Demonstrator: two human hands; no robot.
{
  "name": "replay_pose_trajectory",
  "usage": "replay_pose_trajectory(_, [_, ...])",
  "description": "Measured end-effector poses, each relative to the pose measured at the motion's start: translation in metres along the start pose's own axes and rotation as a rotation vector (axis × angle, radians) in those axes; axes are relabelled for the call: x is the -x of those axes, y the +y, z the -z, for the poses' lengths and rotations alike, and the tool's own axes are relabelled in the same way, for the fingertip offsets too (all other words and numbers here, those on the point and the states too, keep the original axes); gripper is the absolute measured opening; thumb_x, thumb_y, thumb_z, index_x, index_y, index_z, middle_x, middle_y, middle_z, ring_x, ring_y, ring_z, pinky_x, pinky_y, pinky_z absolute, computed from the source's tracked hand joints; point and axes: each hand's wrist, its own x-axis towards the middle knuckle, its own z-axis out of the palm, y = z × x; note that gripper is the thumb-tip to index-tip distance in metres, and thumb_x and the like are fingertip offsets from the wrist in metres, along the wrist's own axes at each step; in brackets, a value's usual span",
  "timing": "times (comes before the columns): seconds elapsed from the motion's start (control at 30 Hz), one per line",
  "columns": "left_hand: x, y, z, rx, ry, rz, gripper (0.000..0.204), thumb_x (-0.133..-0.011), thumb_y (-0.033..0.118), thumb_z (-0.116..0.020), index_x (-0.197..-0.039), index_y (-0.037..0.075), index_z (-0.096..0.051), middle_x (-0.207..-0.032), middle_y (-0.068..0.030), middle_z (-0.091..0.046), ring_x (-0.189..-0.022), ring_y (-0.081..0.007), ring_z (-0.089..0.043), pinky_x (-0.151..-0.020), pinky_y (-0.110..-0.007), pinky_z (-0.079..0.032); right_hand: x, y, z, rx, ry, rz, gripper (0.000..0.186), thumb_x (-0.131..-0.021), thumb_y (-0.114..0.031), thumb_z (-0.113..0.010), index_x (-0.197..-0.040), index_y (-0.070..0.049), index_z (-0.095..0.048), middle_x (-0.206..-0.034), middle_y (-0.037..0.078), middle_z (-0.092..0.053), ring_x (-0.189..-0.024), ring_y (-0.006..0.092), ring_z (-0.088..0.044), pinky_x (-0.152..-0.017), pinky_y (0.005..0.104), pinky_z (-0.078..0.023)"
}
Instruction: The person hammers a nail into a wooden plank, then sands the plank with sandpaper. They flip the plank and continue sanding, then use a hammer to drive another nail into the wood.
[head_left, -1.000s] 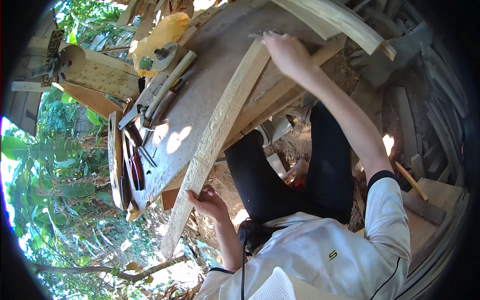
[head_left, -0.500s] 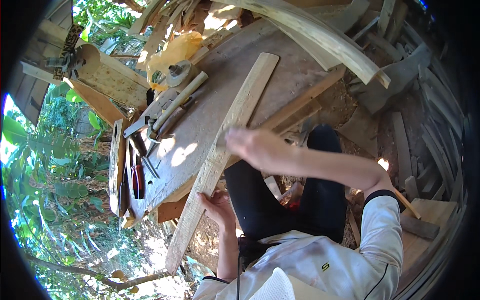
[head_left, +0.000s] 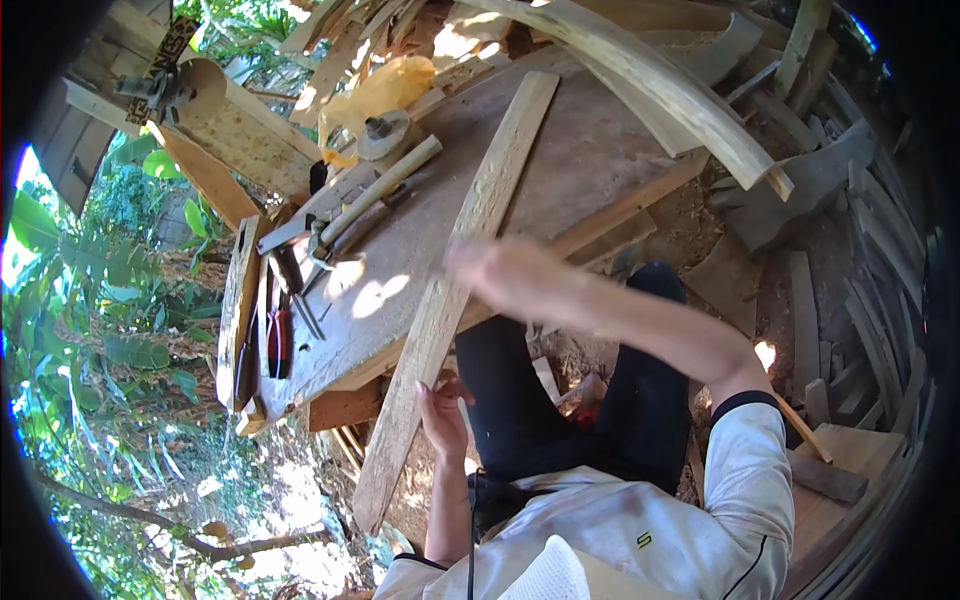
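A long pale wooden plank (head_left: 509, 157) lies slanted across the worn workbench (head_left: 610, 132), its lower end jutting past the front edge. My left hand (head_left: 446, 414) grips the plank's edge near that end, thumb beside it. My right hand (head_left: 505, 275), smeared by motion, is over the middle of the plank; its fingers and anything in them are too blurred to tell. On the bench's left lie a hammer with a pale handle (head_left: 385, 185), a red-and-black handled tool (head_left: 280, 340) and several other hand tools. A round metal piece with a spindle (head_left: 385, 138) sits behind them.
A long curved pale board (head_left: 690, 110) overhangs the bench's back right. Piled wood offcuts (head_left: 870, 330) line the right side. A yellow translucent sheet (head_left: 390, 90) lies at the back, near a board structure (head_left: 250, 130). My legs (head_left: 510, 400) are under the bench's front edge; plants fill the left.
My right hand has moved from the plank's far end down toward its middle and is blurred. My left hand still holds the lower part, its fingers slightly shifted.
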Motion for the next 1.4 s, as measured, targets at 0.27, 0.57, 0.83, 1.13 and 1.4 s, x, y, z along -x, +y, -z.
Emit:
replay_pose_trajectory(0.27, [0.019,-0.008,0.023,-0.047,0.288,0.000,0.038,-0.108,0.030,-0.054,-0.134,0.003,-0.057,-0.097,-0.0062,-0.065,-0.073,-0.0135,-0.060,-0.060,-0.028,-0.046,0.001,-0.049,-0.019,0.025,0.107,0.119,0.024,-0.096,-0.003,-0.055,-0.113,0.008,-0.069,-0.124,0.024,-0.069,-0.124,0.0327,-0.065,-0.108,0.0390,-0.054])
replay_pose_trajectory(0.57, [0.015,0.013,-0.010,-0.464,0.081,0.143,0.028,-0.103,0.014,-0.063,-0.126,-0.002,-0.060,-0.090,-0.0082,-0.067,-0.075,-0.0158,-0.062,-0.070,-0.033,-0.051,-0.003,-0.092,-0.036,0.028,0.153,-0.111,0.010,-0.089,-0.004,-0.063,-0.096,0.002,-0.066,-0.101,0.017,-0.070,-0.086,0.0298,-0.071,-0.083,0.0387,-0.059])
replay_pose_trajectory(0.83, [0.017,0.021,-0.024,-0.593,0.083,0.015,0.048,-0.104,0.018,-0.059,-0.146,0.001,-0.046,-0.110,-0.0142,-0.065,-0.086,-0.0164,-0.064,-0.066,-0.033,-0.054,0.003,-0.160,-0.049,-0.208,-0.132,-0.171,0.041,-0.092,-0.015,-0.061,-0.129,0.004,-0.055,-0.118,0.020,-0.065,-0.112,0.0299,-0.063,-0.107,0.0414,-0.047])
replay_pose_trajectory(1.13, [0.004,0.008,-0.042,-0.042,0.070,-0.135,0.054,-0.107,0.024,-0.055,-0.156,0.007,-0.039,-0.114,-0.0154,-0.064,-0.065,-0.0177,-0.060,-0.053,-0.028,-0.052,0.035,-0.229,-0.146,0.460,0.146,-0.029,0.039,-0.089,-0.018,-0.059,-0.118,0.008,-0.066,-0.115,0.019,-0.068,-0.106,0.0250,-0.066,-0.100,0.0398,-0.052])
replay_pose_trajectory(1.4, [-0.015,-0.013,-0.032,-0.022,0.069,-0.049,0.030,-0.110,0.026,-0.051,-0.131,0.004,-0.054,-0.104,-0.0126,-0.061,-0.067,-0.0124,-0.058,-0.054,-0.028,-0.052,0.046,-0.268,-0.111,-0.094,0.086,0.425,0.033,-0.086,-0.019,-0.061,-0.107,0.004,-0.071,-0.091,0.013,-0.069,-0.094,0.0272,-0.067,-0.094,0.0418,-0.055])
